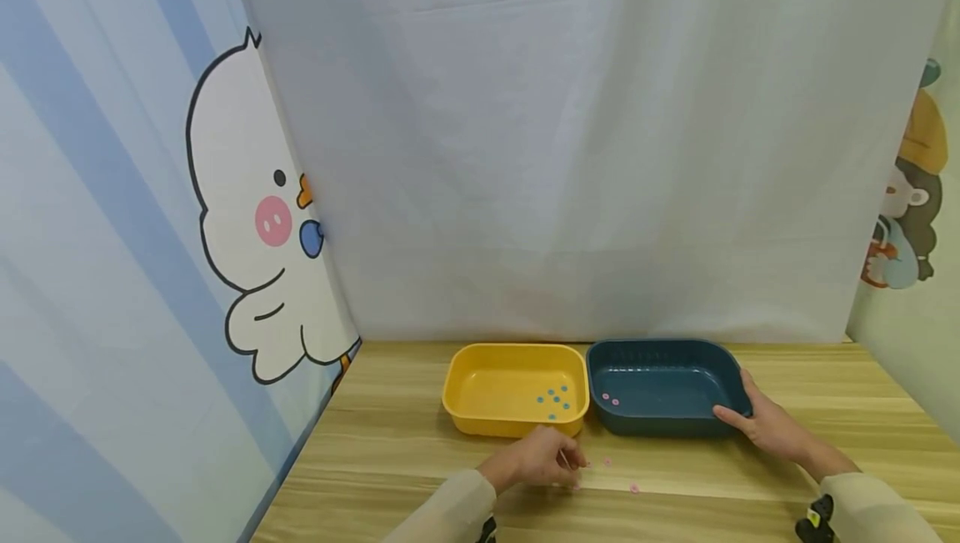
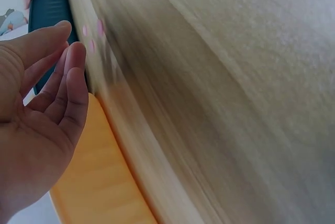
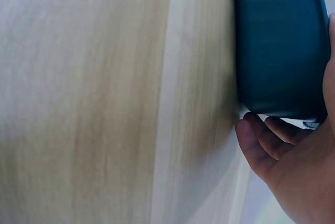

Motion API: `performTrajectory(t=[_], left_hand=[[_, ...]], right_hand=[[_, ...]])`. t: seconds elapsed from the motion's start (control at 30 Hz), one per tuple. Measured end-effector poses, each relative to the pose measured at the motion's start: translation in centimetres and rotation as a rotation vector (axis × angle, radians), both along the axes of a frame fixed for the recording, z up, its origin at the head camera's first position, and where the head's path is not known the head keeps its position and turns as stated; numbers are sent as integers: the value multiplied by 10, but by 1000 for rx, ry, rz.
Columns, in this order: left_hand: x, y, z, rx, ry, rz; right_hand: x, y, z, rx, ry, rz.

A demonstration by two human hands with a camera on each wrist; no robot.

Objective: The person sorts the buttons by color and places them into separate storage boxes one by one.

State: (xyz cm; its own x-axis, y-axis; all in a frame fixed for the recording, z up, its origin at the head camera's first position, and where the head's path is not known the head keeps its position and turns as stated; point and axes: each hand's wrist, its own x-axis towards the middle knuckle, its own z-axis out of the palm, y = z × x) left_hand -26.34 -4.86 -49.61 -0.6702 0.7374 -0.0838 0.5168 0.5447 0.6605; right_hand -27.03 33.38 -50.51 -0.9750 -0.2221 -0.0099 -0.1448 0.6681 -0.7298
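Note:
My left hand (image 1: pixel 542 455) hovers low over the table in front of the yellow bin (image 1: pixel 480 426), its fingers loosely bent. Nothing shows between thumb and fingertips in the left wrist view. Close to those fingertips lie several small pink beads, one pink bead (image 1: pixel 634 488) farther to the right. My right hand (image 1: pixel 776 430) holds the right end of the dark teal bin (image 1: pixel 660 426), thumb at the near rim and fingers along the outer end wall. Two pink beads (image 1: pixel 616 402) sit inside this bin at its left. Several blue beads (image 1: pixel 557 399) lie in the yellow bin's right half.
Both bins stand side by side on the wood-grain table (image 1: pixel 375 443), near its back edge. A pale curtain (image 1: pixel 585 151) hangs behind them. On the left is a striped cloth (image 1: pixel 112 276) with a cartoon duck.

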Motion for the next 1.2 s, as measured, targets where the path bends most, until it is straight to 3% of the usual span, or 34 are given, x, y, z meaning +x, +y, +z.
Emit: performTrajectory(t=[0.27, 0.63, 0.87, 0.97, 1.2], left_hand=[[-5, 2, -8, -21, 46, -15], [-4, 7, -11, -140, 71, -45], [-4, 9, -14, -167, 198, -102], [-4, 9, -15, -162, 221, -114], [-5, 7, -16, -173, 202, -95]], right_hand=[[1, 0, 1, 4, -4, 0], [1, 0, 0, 32, 22, -7], [1, 0, -1, 31, 19, -7], [1, 0, -1, 29, 18, -6], [2, -1, -1, 3, 16, -5]])
